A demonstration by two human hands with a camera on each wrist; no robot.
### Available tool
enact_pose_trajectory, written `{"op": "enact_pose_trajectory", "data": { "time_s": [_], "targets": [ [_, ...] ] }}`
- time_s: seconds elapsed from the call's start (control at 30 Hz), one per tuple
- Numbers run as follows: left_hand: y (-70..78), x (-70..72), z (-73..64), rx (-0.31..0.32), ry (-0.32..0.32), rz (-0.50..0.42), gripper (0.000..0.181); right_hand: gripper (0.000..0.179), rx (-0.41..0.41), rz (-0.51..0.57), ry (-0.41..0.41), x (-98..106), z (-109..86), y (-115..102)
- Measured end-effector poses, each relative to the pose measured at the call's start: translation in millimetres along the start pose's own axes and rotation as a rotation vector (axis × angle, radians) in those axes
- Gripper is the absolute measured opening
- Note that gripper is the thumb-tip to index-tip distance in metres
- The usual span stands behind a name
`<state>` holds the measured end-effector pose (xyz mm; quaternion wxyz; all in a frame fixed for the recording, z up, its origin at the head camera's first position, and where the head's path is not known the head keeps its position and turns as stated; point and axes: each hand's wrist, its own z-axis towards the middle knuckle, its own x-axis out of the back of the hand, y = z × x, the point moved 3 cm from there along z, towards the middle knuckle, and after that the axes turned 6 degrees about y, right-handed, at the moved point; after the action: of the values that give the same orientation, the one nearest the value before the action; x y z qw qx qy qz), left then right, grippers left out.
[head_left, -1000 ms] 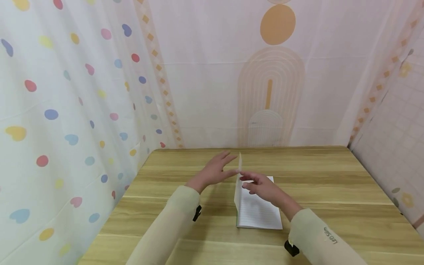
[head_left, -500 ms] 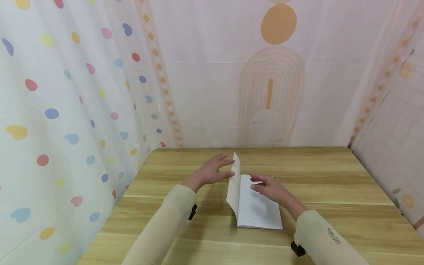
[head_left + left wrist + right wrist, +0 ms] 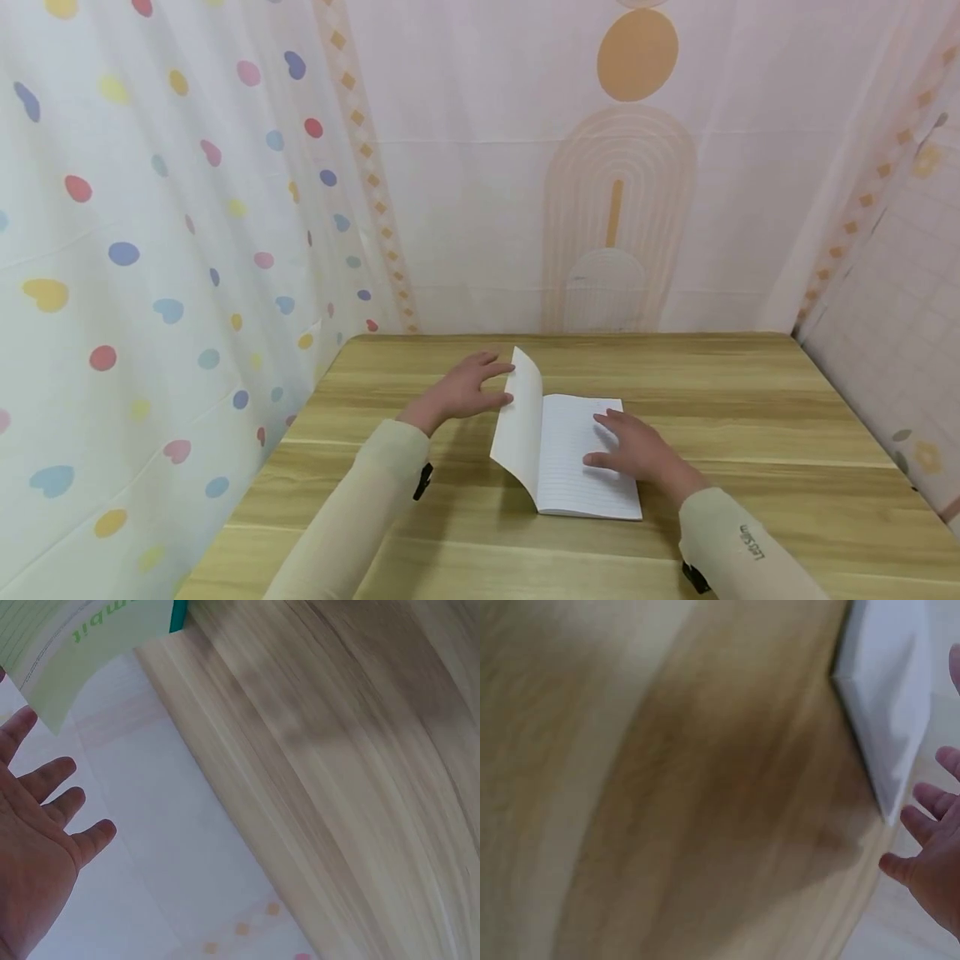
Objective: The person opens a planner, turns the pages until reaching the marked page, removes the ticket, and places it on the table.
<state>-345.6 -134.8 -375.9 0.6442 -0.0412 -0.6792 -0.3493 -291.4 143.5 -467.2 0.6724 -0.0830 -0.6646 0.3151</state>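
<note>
A notebook [image 3: 588, 467] lies on the wooden table with its lined pages facing up. Its cover [image 3: 519, 425] is raised and leans to the left, pale inside; its green outer side with printed letters shows in the left wrist view. My left hand [image 3: 468, 388] has its fingers spread, with fingertips right at the cover's free edge. Over the right part of the lined page is my right hand [image 3: 636, 448], fingers extended and apart. The right wrist view shows that hand [image 3: 934, 847] beside the corner of the page block [image 3: 885, 697].
The wood-grain table [image 3: 720, 392] extends around the notebook on all sides. Behind it hangs a pale curtain [image 3: 472, 208] with an arch print, and a dotted curtain [image 3: 187, 250] closes off the left side. Dark straps show under both sleeves.
The cover has swung from upright over to the left, and my left hand has moved left along with it. My right hand has drawn back to the right and spread its fingers.
</note>
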Motion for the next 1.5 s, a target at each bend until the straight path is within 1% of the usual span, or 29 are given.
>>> {"op": "enact_pose_trajectory", "data": {
  "time_s": [0.07, 0.17, 0.3, 0.43, 0.57, 0.77, 0.93, 1.07, 1.17, 1.23, 1.33, 1.5],
  "targets": [
    [-3.8, 0.4, -1.4, 0.017, 0.001, -0.003, 0.058, 0.086, -0.005, -0.049, -0.008, -2, -1.8, 3],
    [-9.6, 1.0, -4.7, 0.038, -0.005, 0.012, 0.060, 0.090, -0.025, -0.081, -0.041, -5, -5.3, 6],
    [-17.8, 0.4, -11.1, 0.069, -0.013, 0.025, 0.065, 0.092, -0.016, -0.118, -0.074, -8, -8.4, 10],
    [-28.5, -5.2, -19.0, 0.117, -0.016, 0.029, 0.074, 0.092, 0.000, -0.141, -0.076, -10, -10.3, 16],
    [-39.5, -15.5, -27.8, 0.145, -0.015, 0.037, 0.082, 0.091, 0.006, -0.135, -0.074, -11, -13.2, 20],
    [-55.0, -34.6, -40.4, 0.176, -0.020, 0.004, 0.087, 0.091, 0.028, -0.160, -0.061, -11, -19.6, 26],
    [-63.8, -52.4, -45.9, 0.166, -0.047, 0.018, 0.088, 0.092, 0.043, -0.163, -0.047, -6, -26.8, 30],
    [-66.3, -65.1, -48.7, 0.144, -0.083, 0.066, 0.089, 0.091, 0.061, -0.165, -0.042, -2, -32.9, 32],
    [-66.6, -72.5, -51.1, 0.158, -0.108, 0.088, 0.090, 0.091, 0.063, -0.162, -0.044, 0, -36.7, 34],
    [-66.7, -76.5, -53.1, 0.179, -0.119, 0.092, 0.090, 0.090, 0.059, -0.160, -0.048, 1, -38.7, 35],
    [-67.5, -81.7, -56.3, 0.205, -0.125, 0.089, 0.089, 0.090, 0.059, -0.159, -0.046, 2, -41.5, 35],
    [-69.9, -87.3, -59.7, 0.209, -0.119, 0.086, 0.088, 0.087, 0.091, -0.172, -0.018, 5, -43.8, 36]
  ]
}}
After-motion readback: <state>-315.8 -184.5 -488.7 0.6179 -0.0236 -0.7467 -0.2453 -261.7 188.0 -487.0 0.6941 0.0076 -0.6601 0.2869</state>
